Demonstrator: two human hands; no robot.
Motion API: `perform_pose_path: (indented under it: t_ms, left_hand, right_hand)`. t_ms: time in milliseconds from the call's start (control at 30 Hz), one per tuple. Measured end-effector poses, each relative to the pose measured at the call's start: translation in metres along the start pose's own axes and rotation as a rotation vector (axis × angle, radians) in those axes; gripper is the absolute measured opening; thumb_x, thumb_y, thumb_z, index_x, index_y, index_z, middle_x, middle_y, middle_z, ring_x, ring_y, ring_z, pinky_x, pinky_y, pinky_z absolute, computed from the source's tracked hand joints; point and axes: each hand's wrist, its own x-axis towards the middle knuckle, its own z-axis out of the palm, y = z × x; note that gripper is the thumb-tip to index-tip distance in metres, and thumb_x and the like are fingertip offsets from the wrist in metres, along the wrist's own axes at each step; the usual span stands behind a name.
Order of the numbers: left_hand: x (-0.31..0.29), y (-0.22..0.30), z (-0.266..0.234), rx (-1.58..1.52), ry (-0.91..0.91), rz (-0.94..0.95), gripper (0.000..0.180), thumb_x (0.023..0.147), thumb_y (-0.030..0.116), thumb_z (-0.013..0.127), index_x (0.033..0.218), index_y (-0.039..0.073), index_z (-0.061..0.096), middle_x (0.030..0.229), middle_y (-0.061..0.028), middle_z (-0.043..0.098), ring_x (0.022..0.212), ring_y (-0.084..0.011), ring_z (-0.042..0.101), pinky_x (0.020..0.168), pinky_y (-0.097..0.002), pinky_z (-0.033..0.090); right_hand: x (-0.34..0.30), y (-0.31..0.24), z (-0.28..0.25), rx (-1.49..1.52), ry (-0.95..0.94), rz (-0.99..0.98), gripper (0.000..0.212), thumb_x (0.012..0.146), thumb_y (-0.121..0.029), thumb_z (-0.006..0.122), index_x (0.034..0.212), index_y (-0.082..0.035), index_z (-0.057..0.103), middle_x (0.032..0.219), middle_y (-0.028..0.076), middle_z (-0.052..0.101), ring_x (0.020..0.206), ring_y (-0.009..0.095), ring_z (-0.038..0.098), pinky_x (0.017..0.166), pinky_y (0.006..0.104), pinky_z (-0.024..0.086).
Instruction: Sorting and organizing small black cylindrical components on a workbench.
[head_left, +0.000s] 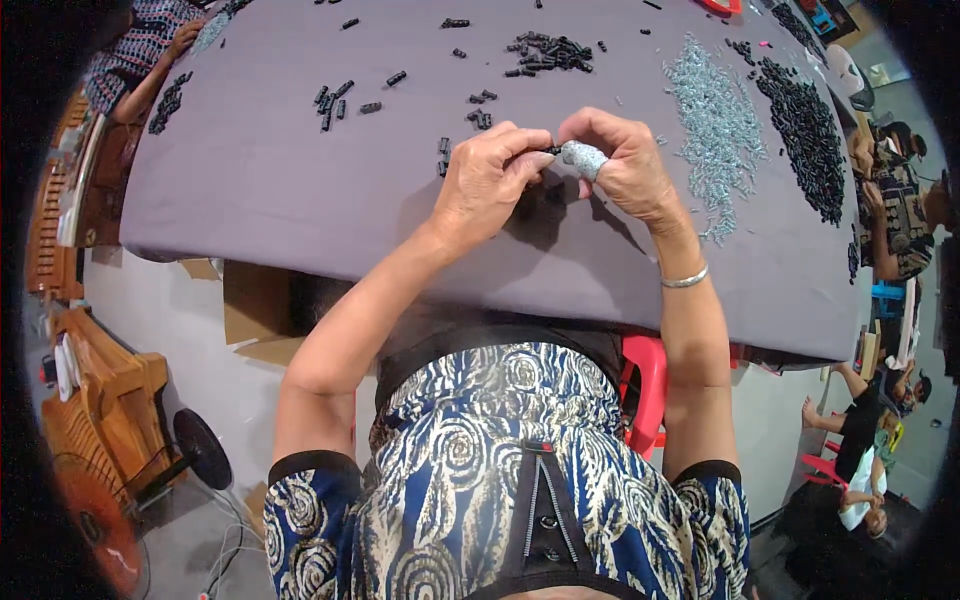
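Left hand: thumb and forefinger pinch tight on a small black piece (554,150), the left hand (485,180) low over the cloth.
Right hand: the right hand (635,175) curls in, a pale speckled wrap (584,159) on one digit, perhaps for padding; whether it grips, I can't tell.
Black piece: right between the hands, probably close-held for being so tiny.
Silvery pile (715,130): three o'clock, seemingly for easy reach; black heap (800,140) beyond.
Black cluster (550,53): twelve o'clock.
Surface: grey tablecloth (280,210).
Room: fan (202,449) at eight, people (858,510) at four!
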Motion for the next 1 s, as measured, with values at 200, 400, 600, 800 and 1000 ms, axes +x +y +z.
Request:
perform_pose_path:
  t_ms: [200,400,600,800,1000]
  left_hand:
    - [-0.001,-0.002,0.008,0.147,0.105,0.142,0.013,0.081,0.002,0.062,0.094,0.0,0.064,0.074,-0.0061,0.057,0.064,-0.0121,0.057,0.058,-0.0252,0.046]
    - [-0.001,-0.002,0.015,0.361,0.223,0.33,0.014,0.078,0.0,0.063,0.092,-0.001,0.064,0.076,-0.0102,0.06,0.064,-0.0199,0.059,0.059,-0.0289,0.047]
    - [0.007,-0.002,0.013,0.234,0.18,0.192,0.013,0.081,0.003,0.061,0.093,0.0,0.064,0.075,-0.008,0.061,0.064,-0.0156,0.061,0.058,-0.0267,0.046]
    - [0.002,0.01,0.006,-0.321,0.038,-0.145,0.013,0.084,0.005,0.061,0.096,0.0,0.065,0.075,0.0002,0.06,0.069,-0.0079,0.06,0.059,-0.0217,0.046]
    - [-0.001,0.014,0.006,-0.277,0.058,0.002,0.016,0.083,0.005,0.063,0.098,0.001,0.066,0.091,-0.0012,0.056,0.084,-0.0076,0.055,0.069,-0.0197,0.045]
  right_hand:
    - [0.001,-0.003,0.002,0.011,0.014,-0.002,0.01,0.078,0.003,0.056,0.087,0.0,0.06,0.07,-0.001,0.058,0.054,0.004,0.053,0.044,0.0185,0.046]
    - [0.003,0.0,0.003,-0.047,0.011,0.058,0.007,0.084,-0.001,0.057,0.09,0.0,0.06,0.076,0.001,0.059,0.056,0.005,0.053,0.043,0.0187,0.046]
    - [0.006,0.003,-0.006,0.123,-0.025,0.073,0.01,0.085,-0.008,0.058,0.092,-0.001,0.059,0.078,0.002,0.061,0.059,0.006,0.057,0.044,0.0191,0.047]
    - [-0.001,0.009,-0.012,0.542,-0.116,0.177,0.015,0.089,-0.017,0.057,0.097,-0.005,0.056,0.079,-0.002,0.054,0.064,0.005,0.053,0.041,0.0197,0.049]
    - [-0.004,0.009,-0.01,0.848,-0.316,0.239,0.045,0.094,-0.049,0.039,0.096,-0.007,0.056,0.077,0.0,0.053,0.065,0.009,0.054,0.041,0.0245,0.049]
